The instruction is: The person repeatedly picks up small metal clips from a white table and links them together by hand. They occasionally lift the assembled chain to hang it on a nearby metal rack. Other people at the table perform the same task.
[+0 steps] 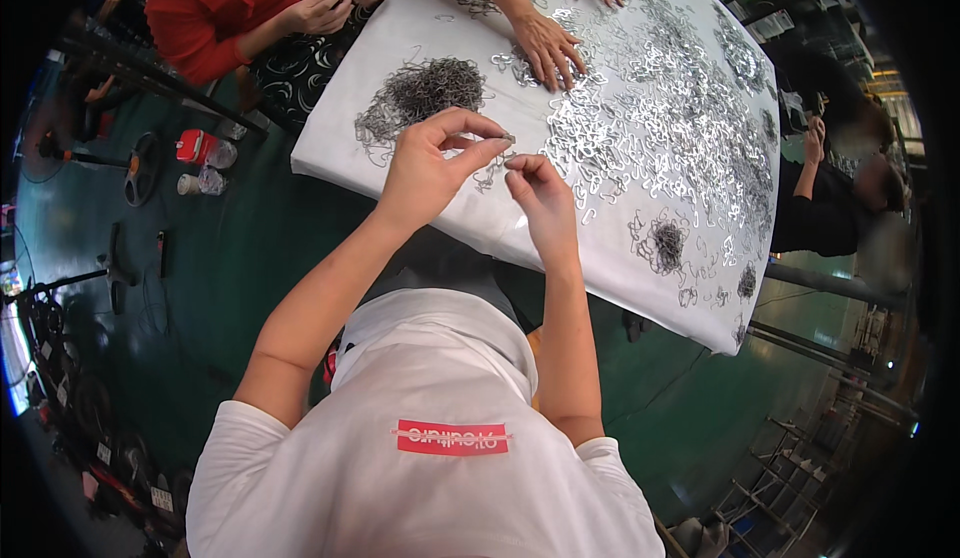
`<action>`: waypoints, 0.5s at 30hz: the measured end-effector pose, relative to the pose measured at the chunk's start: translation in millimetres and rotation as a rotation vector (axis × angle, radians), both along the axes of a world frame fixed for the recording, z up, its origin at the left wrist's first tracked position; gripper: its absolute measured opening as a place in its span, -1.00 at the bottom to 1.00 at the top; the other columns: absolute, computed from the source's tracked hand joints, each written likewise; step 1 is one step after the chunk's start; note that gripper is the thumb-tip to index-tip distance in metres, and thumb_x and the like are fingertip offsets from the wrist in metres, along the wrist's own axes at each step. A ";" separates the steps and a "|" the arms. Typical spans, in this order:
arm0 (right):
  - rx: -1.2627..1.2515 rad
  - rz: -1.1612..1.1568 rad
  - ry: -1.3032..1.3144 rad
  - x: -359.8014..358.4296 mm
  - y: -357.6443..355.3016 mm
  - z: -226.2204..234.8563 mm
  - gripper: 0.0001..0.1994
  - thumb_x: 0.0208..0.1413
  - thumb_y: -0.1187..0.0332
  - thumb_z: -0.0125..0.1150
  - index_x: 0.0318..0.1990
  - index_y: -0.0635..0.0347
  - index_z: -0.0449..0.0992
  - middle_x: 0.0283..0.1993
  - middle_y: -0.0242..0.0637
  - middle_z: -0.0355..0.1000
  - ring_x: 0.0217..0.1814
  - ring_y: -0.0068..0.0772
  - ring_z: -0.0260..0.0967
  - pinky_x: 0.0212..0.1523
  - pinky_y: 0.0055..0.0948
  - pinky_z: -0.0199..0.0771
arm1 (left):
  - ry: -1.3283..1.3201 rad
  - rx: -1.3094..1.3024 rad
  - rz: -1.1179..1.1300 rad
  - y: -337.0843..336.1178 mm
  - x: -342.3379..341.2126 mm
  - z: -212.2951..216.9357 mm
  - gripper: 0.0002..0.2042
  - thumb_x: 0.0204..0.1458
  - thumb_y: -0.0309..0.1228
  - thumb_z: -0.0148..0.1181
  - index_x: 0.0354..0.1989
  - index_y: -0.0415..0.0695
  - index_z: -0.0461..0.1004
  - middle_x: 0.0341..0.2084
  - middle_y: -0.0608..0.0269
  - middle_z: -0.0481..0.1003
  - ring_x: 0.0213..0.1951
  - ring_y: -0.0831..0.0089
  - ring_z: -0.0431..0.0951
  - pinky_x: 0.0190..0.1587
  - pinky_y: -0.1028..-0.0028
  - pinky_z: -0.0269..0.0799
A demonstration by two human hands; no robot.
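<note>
Over the near edge of a white-covered table [330, 148], my left hand [435, 163] pinches a small metal clip [509, 139] between thumb and forefinger. Just right of it and slightly lower is my right hand [545, 203], its thumb and forefinger closed on something too small to make out, possibly a thin wire piece. The fingertips of both hands nearly meet. Behind my left hand lies a tangled pile of dark wire clips [430, 88]. Bright, flat, hook-shaped metal pieces [590, 128] spread across the table beyond my right hand.
Across the table, another person's hand [548, 48] rests flat among the pieces. A person in a red top [215, 18] works at the left. Smaller dark wire piles [667, 245] lie near the right corner. A fan [140, 168] and a red container [196, 145] stand on the green floor.
</note>
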State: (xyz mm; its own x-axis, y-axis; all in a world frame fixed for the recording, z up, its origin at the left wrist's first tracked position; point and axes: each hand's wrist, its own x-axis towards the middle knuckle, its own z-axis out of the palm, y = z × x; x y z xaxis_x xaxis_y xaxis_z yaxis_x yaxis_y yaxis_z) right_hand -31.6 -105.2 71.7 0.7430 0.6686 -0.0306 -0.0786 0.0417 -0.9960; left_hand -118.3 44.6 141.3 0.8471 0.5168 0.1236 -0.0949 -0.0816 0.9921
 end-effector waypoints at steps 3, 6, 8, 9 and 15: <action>-0.218 0.007 -0.092 23.6 11.3 -29.9 -0.83 0.11 0.34 0.17 -0.25 0.27 0.48 -0.33 -0.39 0.43 -0.31 -0.61 0.31 -0.24 -0.57 0.31 | 0.004 0.023 0.070 12.9 -15.4 2.8 -0.89 -0.06 -0.52 0.26 -0.33 -0.21 0.55 -0.37 0.33 0.53 -0.33 0.61 0.48 -0.23 0.58 0.39; -0.460 0.020 -0.373 38.2 33.3 -66.5 -0.86 0.06 0.33 0.18 -0.30 0.21 0.52 -0.28 -0.25 0.45 -0.33 -0.36 0.40 -0.30 -0.40 0.37 | 0.037 -0.025 0.131 22.1 -35.0 7.6 -0.90 -0.06 -0.53 0.27 -0.34 -0.21 0.55 -0.37 0.33 0.52 -0.34 0.61 0.47 -0.23 0.58 0.38; -0.612 0.039 -0.557 44.2 47.6 -84.0 -0.87 0.05 0.34 0.17 -0.32 0.18 0.52 -0.28 -0.21 0.43 -0.32 -0.24 0.43 -0.31 -0.31 0.38 | 0.030 0.031 0.169 26.6 -45.5 9.6 -0.89 -0.07 -0.54 0.27 -0.33 -0.21 0.55 -0.37 0.33 0.51 -0.35 0.60 0.46 -0.23 0.58 0.38; -0.648 0.030 -0.618 46.3 55.2 -90.6 -0.89 0.03 0.34 0.16 -0.34 0.13 0.52 -0.30 -0.20 0.41 -0.24 -0.13 0.43 -0.29 -0.22 0.38 | 0.023 0.063 0.184 28.7 -50.0 10.2 -0.89 -0.07 -0.54 0.27 -0.33 -0.21 0.55 -0.37 0.32 0.51 -0.36 0.59 0.45 -0.23 0.58 0.38; -0.977 0.276 -0.994 61.4 87.0 -112.1 -0.86 0.02 0.27 0.18 -0.32 0.10 0.53 -0.24 -0.24 0.41 -0.20 -0.15 0.45 -0.26 -0.21 0.41 | 0.074 0.070 0.265 32.8 -74.6 9.9 -0.89 -0.07 -0.56 0.26 -0.34 -0.22 0.54 -0.37 0.31 0.52 -0.32 0.59 0.47 -0.18 0.59 0.37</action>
